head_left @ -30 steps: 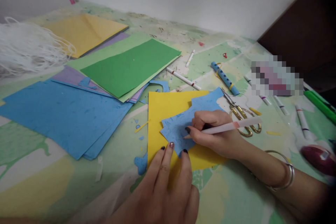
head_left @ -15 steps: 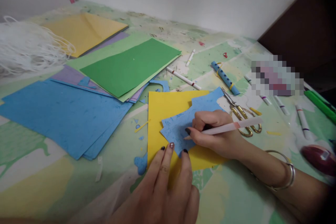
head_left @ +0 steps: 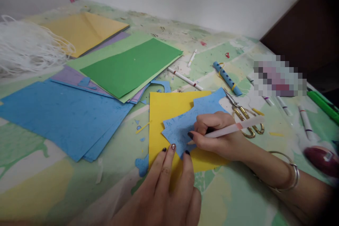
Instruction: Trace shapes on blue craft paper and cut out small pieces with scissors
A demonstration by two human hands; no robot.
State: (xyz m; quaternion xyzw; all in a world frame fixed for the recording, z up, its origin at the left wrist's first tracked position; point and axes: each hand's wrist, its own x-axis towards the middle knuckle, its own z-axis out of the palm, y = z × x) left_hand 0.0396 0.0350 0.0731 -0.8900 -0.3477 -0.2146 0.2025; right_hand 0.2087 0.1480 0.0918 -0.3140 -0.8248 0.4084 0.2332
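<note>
Blue cutout paper (head_left: 177, 129) lies on a yellow sheet (head_left: 162, 107), well in from the far edge of the bench (head_left: 116, 176), its upper right point reaching past that sheet. Leftmost, a bundle of white cord (head_left: 26, 49) sits near the far left of the bench, with blue sheets (head_left: 71, 116) and a green sheet (head_left: 132, 67) right of it. Palm down, the left hand (head_left: 169, 183) has its fingers extended and slightly spread, fingertips by the cutout's near edge. Pinched closed, the right hand (head_left: 219, 137) grips a white marker (head_left: 245, 124), tip at the cutout. Just beyond lie gold-handled scissors (head_left: 236, 106); a blue roll (head_left: 228, 79) lies toward the bench's far right corner.
</note>
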